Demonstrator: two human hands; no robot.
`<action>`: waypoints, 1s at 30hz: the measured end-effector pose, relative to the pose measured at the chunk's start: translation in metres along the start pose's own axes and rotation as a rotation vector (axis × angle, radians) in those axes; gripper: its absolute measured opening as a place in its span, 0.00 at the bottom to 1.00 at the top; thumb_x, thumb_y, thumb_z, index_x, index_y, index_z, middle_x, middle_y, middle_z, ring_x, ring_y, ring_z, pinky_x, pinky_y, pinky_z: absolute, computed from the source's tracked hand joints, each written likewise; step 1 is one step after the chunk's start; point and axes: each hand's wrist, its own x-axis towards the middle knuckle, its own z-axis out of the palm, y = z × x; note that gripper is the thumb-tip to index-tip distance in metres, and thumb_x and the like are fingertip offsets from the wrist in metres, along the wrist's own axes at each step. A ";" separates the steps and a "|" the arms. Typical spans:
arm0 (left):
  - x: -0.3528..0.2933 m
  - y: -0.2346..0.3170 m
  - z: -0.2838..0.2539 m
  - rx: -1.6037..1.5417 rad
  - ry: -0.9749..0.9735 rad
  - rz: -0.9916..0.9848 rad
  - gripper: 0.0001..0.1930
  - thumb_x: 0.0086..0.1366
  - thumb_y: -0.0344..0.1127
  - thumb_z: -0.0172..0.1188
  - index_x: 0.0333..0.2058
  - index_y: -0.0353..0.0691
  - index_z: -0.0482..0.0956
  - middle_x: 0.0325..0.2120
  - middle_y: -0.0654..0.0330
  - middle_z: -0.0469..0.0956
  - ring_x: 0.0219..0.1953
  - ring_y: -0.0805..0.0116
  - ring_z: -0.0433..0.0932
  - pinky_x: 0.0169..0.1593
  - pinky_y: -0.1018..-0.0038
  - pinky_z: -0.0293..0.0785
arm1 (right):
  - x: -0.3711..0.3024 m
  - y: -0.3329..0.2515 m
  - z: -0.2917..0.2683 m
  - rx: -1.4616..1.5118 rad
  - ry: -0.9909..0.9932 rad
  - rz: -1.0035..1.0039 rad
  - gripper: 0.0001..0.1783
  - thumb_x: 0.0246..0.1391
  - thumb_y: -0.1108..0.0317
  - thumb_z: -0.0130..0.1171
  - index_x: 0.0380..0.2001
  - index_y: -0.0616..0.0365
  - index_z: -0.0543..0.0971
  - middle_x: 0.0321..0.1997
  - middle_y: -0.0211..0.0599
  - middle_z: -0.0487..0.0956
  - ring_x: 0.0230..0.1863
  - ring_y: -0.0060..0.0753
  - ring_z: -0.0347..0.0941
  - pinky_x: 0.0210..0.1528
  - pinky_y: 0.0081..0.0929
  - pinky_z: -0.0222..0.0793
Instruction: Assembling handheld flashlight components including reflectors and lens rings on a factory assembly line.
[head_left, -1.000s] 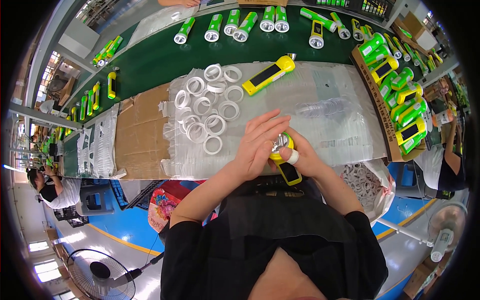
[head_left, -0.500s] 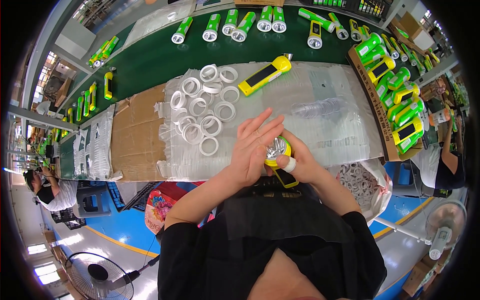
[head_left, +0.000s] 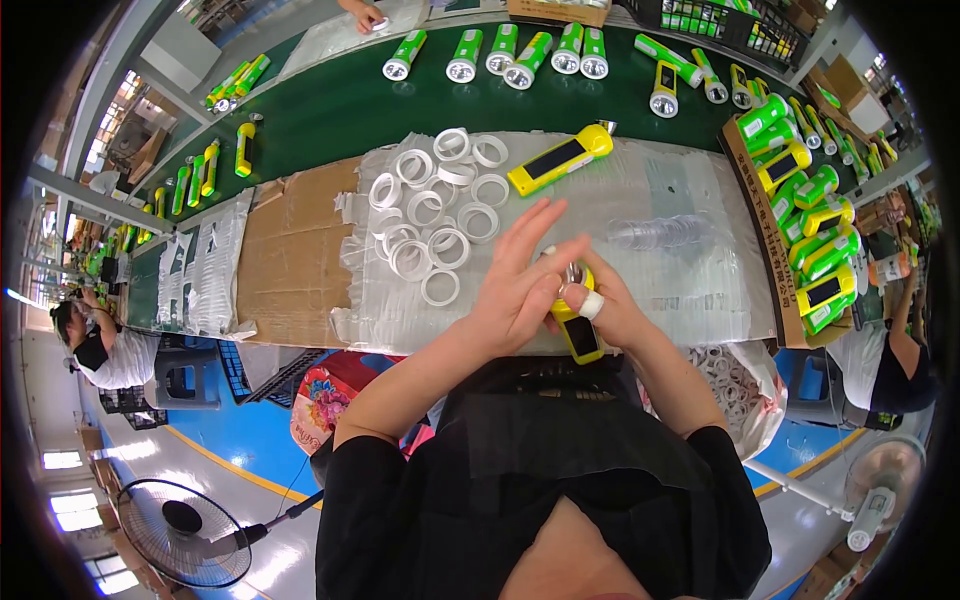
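A yellow-and-green flashlight (head_left: 582, 338) with a dark panel is held upright, lamp end up, at the table's near edge. My right hand (head_left: 612, 308) wraps round it just below the head; its thumb has a white wrapping. My left hand (head_left: 518, 290) lies against the lamp head with its fingers stretched out, covering most of the lens. Left of my hands, several white rings (head_left: 458, 174) are spread on the plastic-covered work surface. Beyond my hands lies another yellow flashlight (head_left: 562, 162). To the right is a row of overlapping clear discs (head_left: 655, 233).
A cardboard box (head_left: 762, 235) full of flashlights stands at the right. Behind the work surface runs a green belt (head_left: 320, 118) with standing flashlights. A bag (head_left: 765, 405) of white rings hangs below the right edge. Another person's hand (head_left: 366, 16) touches a ring at the far side.
My left hand has slid over the flashlight's lamp head, hiding the lens seen before. The flashlight has turned slightly in my hands. Another person's hand has come into view at the far side.
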 end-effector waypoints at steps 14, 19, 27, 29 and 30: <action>0.008 -0.070 -0.060 0.336 -0.102 -0.196 0.30 0.56 0.39 0.67 0.58 0.44 0.71 0.44 0.52 0.75 0.44 0.56 0.74 0.46 0.62 0.71 | 0.046 0.002 -0.017 -0.198 0.108 -0.413 0.20 0.57 0.71 0.58 0.51 0.57 0.66 0.31 0.33 0.74 0.28 0.21 0.71 0.32 0.21 0.69; 0.034 -0.028 -0.050 -0.587 0.060 -0.427 0.22 0.63 0.26 0.61 0.55 0.38 0.70 0.46 0.60 0.72 0.46 0.71 0.73 0.43 0.76 0.78 | 0.045 0.002 -0.024 -0.230 0.127 -0.396 0.22 0.57 0.62 0.59 0.51 0.57 0.65 0.32 0.36 0.74 0.28 0.23 0.71 0.31 0.22 0.69; 0.050 -0.003 -0.043 -0.028 -0.039 -0.065 0.15 0.51 0.33 0.73 0.38 0.41 0.81 0.44 0.56 0.72 0.43 0.63 0.74 0.42 0.72 0.73 | 0.047 0.002 -0.019 -0.171 0.106 -0.405 0.22 0.59 0.68 0.57 0.54 0.59 0.64 0.39 0.34 0.75 0.32 0.22 0.73 0.34 0.21 0.71; 0.052 -0.001 -0.043 0.078 -0.068 -0.037 0.17 0.50 0.36 0.74 0.40 0.42 0.83 0.44 0.56 0.72 0.43 0.62 0.73 0.43 0.70 0.71 | 0.046 0.001 -0.020 -0.161 0.090 -0.411 0.22 0.59 0.68 0.56 0.55 0.58 0.64 0.40 0.34 0.75 0.32 0.22 0.73 0.34 0.21 0.71; 0.053 -0.001 -0.044 0.088 -0.096 -0.039 0.19 0.48 0.37 0.74 0.40 0.43 0.83 0.43 0.56 0.72 0.43 0.61 0.73 0.43 0.69 0.72 | 0.046 0.001 -0.022 -0.186 0.072 -0.393 0.25 0.60 0.61 0.56 0.56 0.58 0.63 0.41 0.35 0.74 0.34 0.24 0.74 0.36 0.23 0.72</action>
